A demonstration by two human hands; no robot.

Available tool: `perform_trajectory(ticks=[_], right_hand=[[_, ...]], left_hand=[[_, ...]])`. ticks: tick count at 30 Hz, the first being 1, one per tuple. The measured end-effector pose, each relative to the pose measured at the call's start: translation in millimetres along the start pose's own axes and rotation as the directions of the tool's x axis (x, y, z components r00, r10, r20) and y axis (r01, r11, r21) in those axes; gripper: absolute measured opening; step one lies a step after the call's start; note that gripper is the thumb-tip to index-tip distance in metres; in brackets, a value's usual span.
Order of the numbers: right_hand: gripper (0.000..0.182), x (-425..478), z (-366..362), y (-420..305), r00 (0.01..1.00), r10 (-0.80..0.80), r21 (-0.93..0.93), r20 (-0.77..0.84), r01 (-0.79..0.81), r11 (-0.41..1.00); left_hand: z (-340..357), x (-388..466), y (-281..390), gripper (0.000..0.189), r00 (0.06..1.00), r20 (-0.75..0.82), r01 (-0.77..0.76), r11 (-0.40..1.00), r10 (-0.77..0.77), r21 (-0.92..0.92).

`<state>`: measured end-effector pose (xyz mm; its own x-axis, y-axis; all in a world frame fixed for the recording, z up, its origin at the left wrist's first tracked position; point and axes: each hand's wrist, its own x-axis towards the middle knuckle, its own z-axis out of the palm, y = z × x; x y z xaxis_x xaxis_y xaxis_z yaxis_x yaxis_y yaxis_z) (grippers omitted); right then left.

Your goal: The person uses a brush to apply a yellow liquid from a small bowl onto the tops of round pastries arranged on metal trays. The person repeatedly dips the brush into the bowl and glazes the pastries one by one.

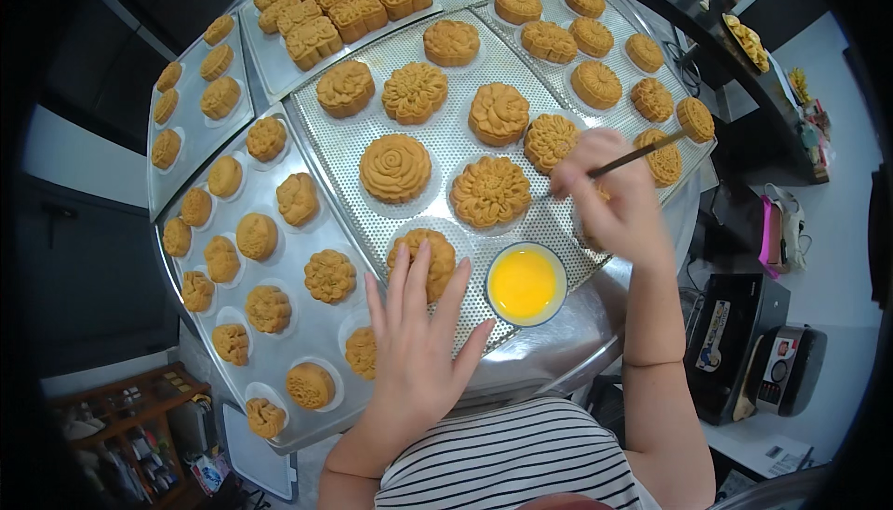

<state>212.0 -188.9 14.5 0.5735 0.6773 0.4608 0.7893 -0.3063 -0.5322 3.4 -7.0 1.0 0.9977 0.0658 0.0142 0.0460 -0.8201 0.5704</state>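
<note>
My right hand [614,196] holds a thin brush [628,154] by its handle, its tip low beside a flower-patterned mooncake [491,192] on a perforated metal tray [349,161]. My left hand [422,335] is spread with nothing gripped, its fingertips over a round mooncake [439,262] near the tray's front edge. Between the hands stands a small bowl [527,284] of yellow liquid that looks like beaten egg. A rose-patterned mooncake [395,168] lies behind my left hand. Another mooncake [551,141] sits just left of my right hand, which partly hides further ones.
A plain metal tray [296,342] of mooncakes lies at the left, another [237,119] beyond it. Square mooncakes [358,16] crowd the back tray. A second perforated tray [558,81] holds more at the right. All rest on a round metal table [586,328].
</note>
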Motion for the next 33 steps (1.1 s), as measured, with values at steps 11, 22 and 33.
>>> perform_trajectory(ticks=[11,22,33], right_hand=[[0.014,-1,0,-9,0.999,-0.04,0.012,0.037,0.04,0.999],[0.015,-3,9,-14,0.997,-0.067,-0.001,0.047,0.068,0.998],[0.016,-5,7,-12,0.995,-0.066,0.146,0.072,0.055,0.988]], left_hand=[[3,-1,0,0.061,1.0,-0.027,0.014,0.999,-0.013,0.042],[1,-1,0,0.06,1.0,-0.018,0.019,0.999,-0.018,0.029],[-1,1,0,0.059,1.0,0.003,0.007,1.0,-0.007,0.003]])
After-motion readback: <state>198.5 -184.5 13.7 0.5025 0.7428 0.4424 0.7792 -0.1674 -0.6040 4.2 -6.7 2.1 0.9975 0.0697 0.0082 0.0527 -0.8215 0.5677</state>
